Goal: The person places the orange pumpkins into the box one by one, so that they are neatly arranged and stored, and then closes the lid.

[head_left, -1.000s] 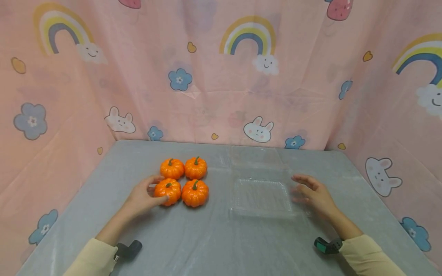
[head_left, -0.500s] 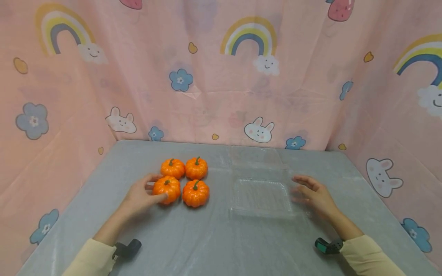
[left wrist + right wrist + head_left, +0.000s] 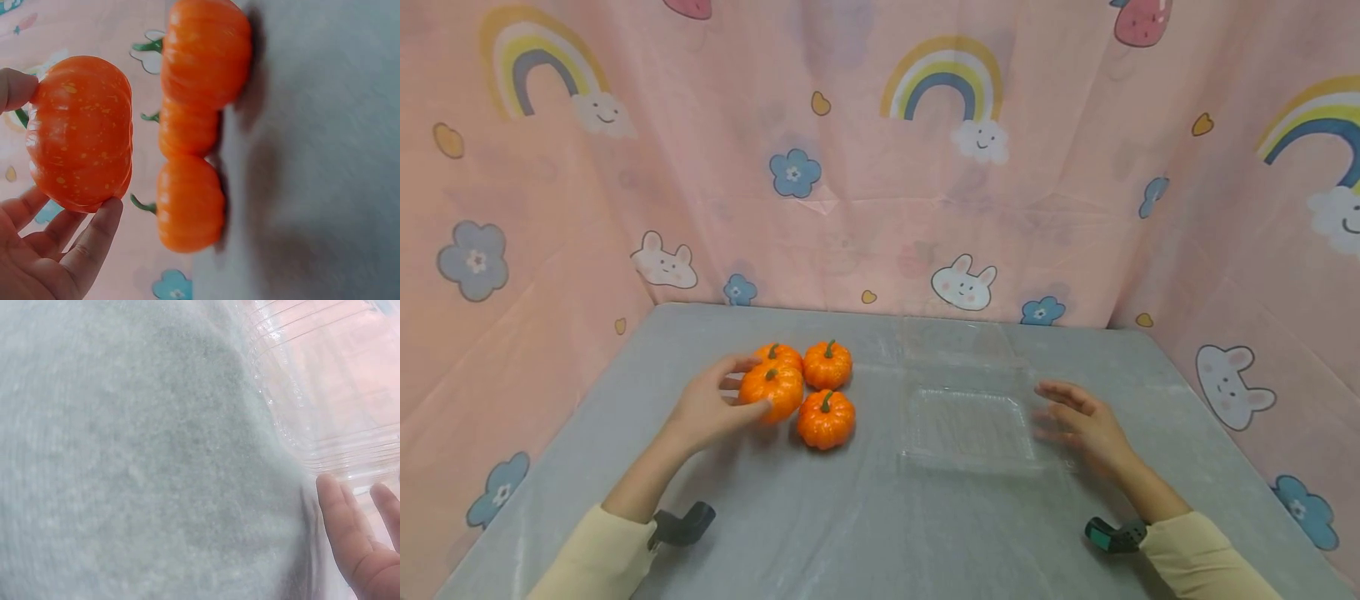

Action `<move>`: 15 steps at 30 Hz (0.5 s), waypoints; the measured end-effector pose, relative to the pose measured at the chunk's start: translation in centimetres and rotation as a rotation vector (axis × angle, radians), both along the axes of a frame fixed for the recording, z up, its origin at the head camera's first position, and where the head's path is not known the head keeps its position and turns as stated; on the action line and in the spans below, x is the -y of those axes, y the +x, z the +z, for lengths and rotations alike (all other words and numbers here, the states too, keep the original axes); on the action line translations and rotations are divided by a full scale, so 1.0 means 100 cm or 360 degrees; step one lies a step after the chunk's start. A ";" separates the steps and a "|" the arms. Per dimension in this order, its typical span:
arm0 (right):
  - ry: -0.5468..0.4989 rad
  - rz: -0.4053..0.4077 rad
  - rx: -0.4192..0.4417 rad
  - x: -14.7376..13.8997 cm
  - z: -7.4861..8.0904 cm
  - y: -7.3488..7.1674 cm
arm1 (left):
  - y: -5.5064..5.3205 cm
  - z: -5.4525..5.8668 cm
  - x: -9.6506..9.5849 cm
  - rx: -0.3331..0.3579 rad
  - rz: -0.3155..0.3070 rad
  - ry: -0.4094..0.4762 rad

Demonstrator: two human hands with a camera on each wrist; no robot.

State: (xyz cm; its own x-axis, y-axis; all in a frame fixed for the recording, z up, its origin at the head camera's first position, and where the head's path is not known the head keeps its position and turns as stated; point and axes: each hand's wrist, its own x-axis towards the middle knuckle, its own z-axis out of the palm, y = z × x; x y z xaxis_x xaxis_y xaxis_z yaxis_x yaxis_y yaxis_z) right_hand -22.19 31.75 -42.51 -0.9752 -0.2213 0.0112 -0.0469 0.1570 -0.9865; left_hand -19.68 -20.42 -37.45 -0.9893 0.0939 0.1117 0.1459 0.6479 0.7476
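Note:
My left hand (image 3: 711, 408) grips a small orange toy pumpkin (image 3: 771, 393) between thumb and fingers. In the left wrist view this pumpkin (image 3: 81, 134) hangs clear of the table. Behind it stands a second pumpkin (image 3: 782, 353), partly hidden. Two more sit to its right, a back pumpkin (image 3: 828, 365) and a front pumpkin (image 3: 826, 421). My right hand (image 3: 1093, 432) is at the right side of a clear plastic box (image 3: 973, 463), fingers loosely extended. In the right wrist view its fingertips are close to the box wall (image 3: 337, 450); whether they touch I cannot tell.
The box's clear lid (image 3: 955, 343) lies folded back toward the rear. A grey cloth-like cover is on the table (image 3: 865, 525). Pink patterned curtains (image 3: 850, 233) enclose its back and both sides.
My left hand has raised the front-left pumpkin off the table and moved it slightly back and right, so it now overlaps the rear one. The right hand has stayed by the box.

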 end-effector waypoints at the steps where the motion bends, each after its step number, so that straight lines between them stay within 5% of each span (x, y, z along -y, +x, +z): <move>1: -0.0021 0.0008 -0.0001 0.000 0.000 0.000 | -0.001 0.002 -0.002 -0.0010 -0.0004 -0.0001; 15: -0.0037 0.0021 0.0025 -0.002 -0.002 0.000 | -0.009 0.020 -0.042 -0.0072 -0.0134 0.0110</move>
State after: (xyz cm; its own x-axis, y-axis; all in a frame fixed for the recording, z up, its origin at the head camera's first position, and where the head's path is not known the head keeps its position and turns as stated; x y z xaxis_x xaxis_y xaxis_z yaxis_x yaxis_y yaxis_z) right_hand -22.23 31.95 -42.73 -0.9723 -0.2338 0.0009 -0.0330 0.1334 -0.9905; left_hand -20.59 -16.24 -35.43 -0.9720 0.1671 0.1653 0.2324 0.5792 0.7814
